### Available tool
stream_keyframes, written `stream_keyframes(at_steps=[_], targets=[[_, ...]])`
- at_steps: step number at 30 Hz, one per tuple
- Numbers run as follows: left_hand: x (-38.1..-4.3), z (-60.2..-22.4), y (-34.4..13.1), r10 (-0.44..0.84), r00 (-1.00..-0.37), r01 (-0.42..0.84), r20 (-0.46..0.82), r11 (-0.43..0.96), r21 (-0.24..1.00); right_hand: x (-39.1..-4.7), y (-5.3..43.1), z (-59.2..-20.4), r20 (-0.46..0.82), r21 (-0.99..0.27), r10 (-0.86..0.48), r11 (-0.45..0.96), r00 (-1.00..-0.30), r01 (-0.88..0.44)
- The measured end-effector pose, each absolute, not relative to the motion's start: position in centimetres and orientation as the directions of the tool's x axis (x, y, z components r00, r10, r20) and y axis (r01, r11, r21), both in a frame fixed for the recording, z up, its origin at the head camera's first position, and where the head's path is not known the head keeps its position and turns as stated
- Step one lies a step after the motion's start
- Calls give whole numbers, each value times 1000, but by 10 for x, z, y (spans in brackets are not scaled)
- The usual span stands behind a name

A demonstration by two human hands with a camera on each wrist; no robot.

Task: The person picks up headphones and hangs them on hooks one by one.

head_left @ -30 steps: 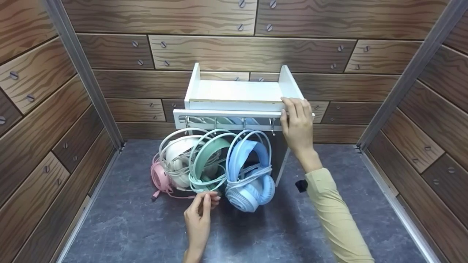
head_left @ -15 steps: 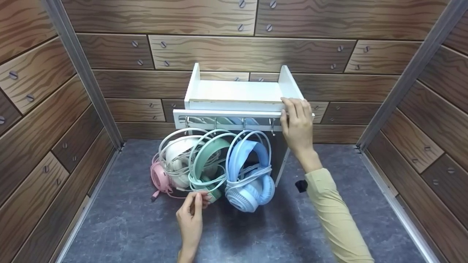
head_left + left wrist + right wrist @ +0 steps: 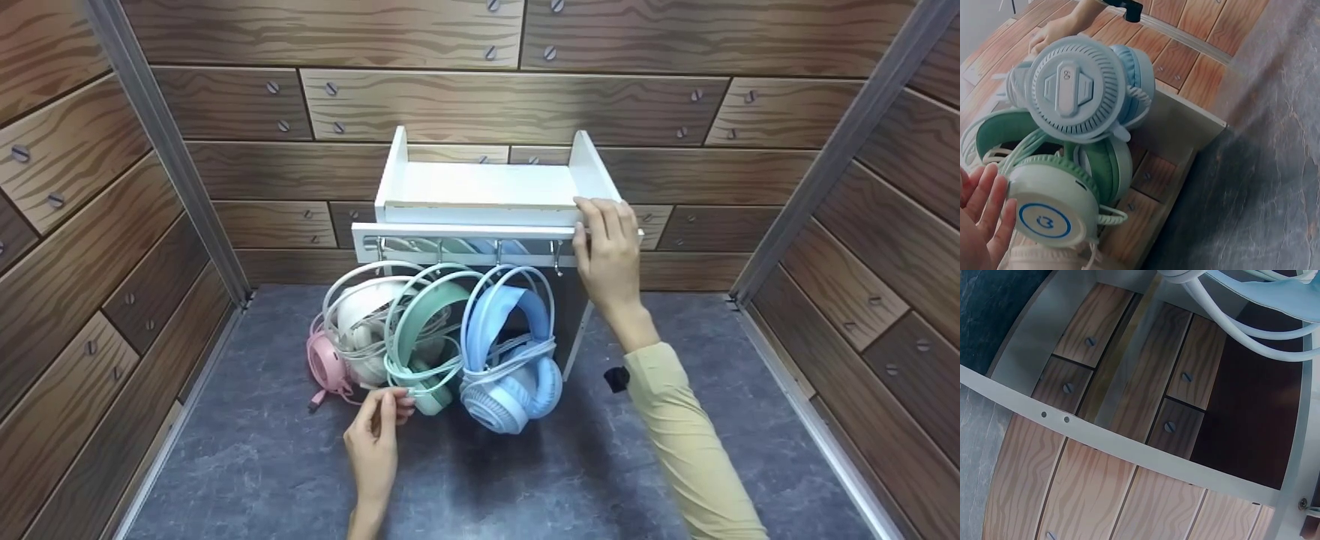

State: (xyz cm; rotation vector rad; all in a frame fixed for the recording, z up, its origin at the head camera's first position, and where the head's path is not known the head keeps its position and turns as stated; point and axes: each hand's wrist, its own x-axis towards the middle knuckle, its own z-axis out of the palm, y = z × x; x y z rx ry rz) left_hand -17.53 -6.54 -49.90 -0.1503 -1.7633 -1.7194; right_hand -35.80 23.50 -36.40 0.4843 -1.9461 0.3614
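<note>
Several headphones hang by their bands from hooks on the front rail of a white shelf [image 3: 487,184]. Leftmost are pink headphones [image 3: 328,364], partly behind white headphones [image 3: 364,307]; then come green headphones [image 3: 431,397] and blue headphones [image 3: 499,401]. My left hand [image 3: 373,442] pinches what looks like the pale cable of the green headphones at their lower left; its tip is hidden by the fingers. In the left wrist view that hand [image 3: 985,219] is beside the green ear cup. My right hand [image 3: 613,259] grips the shelf's right front corner, fingers over the edge.
A bare metal hook [image 3: 557,259] is right of the blue headphones. Wood-patterned walls [image 3: 450,105] enclose the back and sides above a dark grey floor [image 3: 262,465]. The right wrist view shows the shelf's side frame [image 3: 1117,450].
My left hand has moved leftward, and the green headphones have swung so that their lower ear cup shows. My right hand stays on the shelf. The view has shifted slightly.
</note>
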Motion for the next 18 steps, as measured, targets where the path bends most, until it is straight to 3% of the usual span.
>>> stream_keyframes(at_steps=[18], targets=[[-177, -519, -82, -397, -786, 473, 474, 108, 874, -358, 235, -364, 914, -36, -169, 872, -370, -488]])
